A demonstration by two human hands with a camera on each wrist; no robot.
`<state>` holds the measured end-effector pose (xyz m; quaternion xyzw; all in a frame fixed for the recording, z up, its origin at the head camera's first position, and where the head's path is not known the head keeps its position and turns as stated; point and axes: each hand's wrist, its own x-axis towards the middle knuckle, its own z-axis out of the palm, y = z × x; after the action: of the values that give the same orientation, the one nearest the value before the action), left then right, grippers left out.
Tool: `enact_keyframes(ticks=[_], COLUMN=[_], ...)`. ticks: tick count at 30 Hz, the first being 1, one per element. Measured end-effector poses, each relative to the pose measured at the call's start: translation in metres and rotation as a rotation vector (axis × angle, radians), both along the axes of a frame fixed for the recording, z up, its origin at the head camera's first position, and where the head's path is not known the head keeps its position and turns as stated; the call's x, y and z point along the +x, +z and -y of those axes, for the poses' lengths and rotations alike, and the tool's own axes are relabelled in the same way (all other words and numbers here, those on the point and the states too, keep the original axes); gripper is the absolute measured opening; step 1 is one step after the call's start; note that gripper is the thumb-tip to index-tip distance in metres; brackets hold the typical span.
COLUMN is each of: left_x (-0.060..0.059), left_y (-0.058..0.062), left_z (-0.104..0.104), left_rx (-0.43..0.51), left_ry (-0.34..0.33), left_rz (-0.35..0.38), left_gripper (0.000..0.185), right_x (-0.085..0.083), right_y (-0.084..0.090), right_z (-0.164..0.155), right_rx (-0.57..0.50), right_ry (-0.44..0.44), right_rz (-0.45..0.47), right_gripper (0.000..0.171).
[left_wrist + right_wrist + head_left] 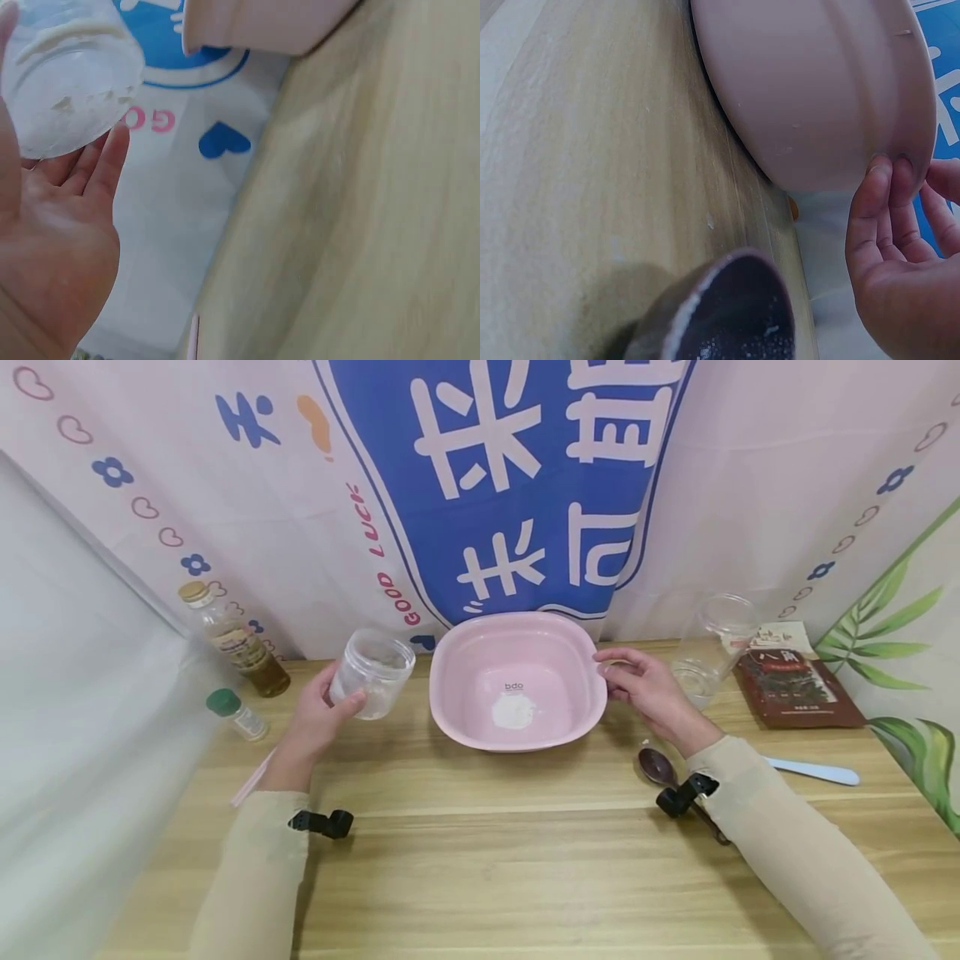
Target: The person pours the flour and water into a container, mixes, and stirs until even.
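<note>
Clear plastic jar [372,672] with white powder residue — held off the table in the left hand [318,720], just left of the pink plastic basin [517,681]. Head view: the jar tilts with its open mouth toward the basin; the thumb lies across its near wall and the other fingers wrap its far side. The basin stands on the pale wooden table [487,852] with a small heap of white powder [513,712] on its floor. The right hand [648,693] rests at the basin's right rim, fingers curled against the edge. A dark spoon [658,768] lies on the table just beside the right wrist; a clear empty cup [712,647], a brown packet [795,685], a pale blue spatula [813,770] and two small bottles [236,639] stand farther out.

Left wrist view: the jar's base [67,82] sits against the fingertips [112,154], above the open palm — the fingers bend around it.

Right wrist view: the fingertips [885,187] press on the basin's outer wall [817,90] just under the rim; the spoon's bowl [735,315] lies below on the table.
</note>
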<state>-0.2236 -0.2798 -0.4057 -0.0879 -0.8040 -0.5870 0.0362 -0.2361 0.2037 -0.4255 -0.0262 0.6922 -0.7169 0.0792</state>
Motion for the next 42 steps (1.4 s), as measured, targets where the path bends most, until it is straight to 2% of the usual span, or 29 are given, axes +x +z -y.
enact_keyframes(ticks=[3, 6, 11, 17, 20, 28, 31, 37, 42], left_x=[0.005, 0.01, 0.014, 0.015, 0.013, 0.01, 0.01, 0.008, 0.009], left_y=[-0.002, -0.006, -0.015, -0.024, -0.028, -0.039, -0.044, -0.05, -0.044], left_z=[0.011, 0.019, 0.03, 0.042, 0.045, 0.043, 0.042, 0.044, 0.045], left_rx=[-0.098, -0.148, -0.138, -0.195, -0.188, -0.092, -0.09, -0.096, -0.036], left_ry=[-0.013, -0.037, -0.066, -0.04, -0.033, 0.013, 0.019, 0.015, 0.038], left_rz=[0.056, 0.099, 0.102, 0.111, 0.133, 0.23, 0.256, 0.219, 0.205], left_gripper=[0.075, 0.079, 0.086, 0.091, 0.094, 0.102, 0.1, 0.097, 0.1], right_x=[0.0, 0.0, 0.0, 0.001, 0.001, 0.002, 0.002, 0.001, 0.0], right_y=[0.001, 0.001, 0.001, 0.0, 0.0, -0.002, -0.004, -0.004, -0.002], right_z=[0.0, 0.0, 0.0, 0.0, 0.0, 0.0, 0.0, 0.001, 0.001], right_rx=[-0.001, -0.001, 0.004, -0.001, -0.001, -0.016, -0.029, -0.036, -0.029], right_ry=[0.004, 0.004, 0.001, 0.006, 0.005, 0.0, 0.002, 0.0, -0.002], right_rz=[-0.001, -0.002, -0.004, -0.004, -0.004, -0.005, -0.014, -0.026, -0.025], right_gripper=[0.034, 0.033, 0.031, 0.032, 0.032, 0.029, 0.026, 0.023, 0.025])
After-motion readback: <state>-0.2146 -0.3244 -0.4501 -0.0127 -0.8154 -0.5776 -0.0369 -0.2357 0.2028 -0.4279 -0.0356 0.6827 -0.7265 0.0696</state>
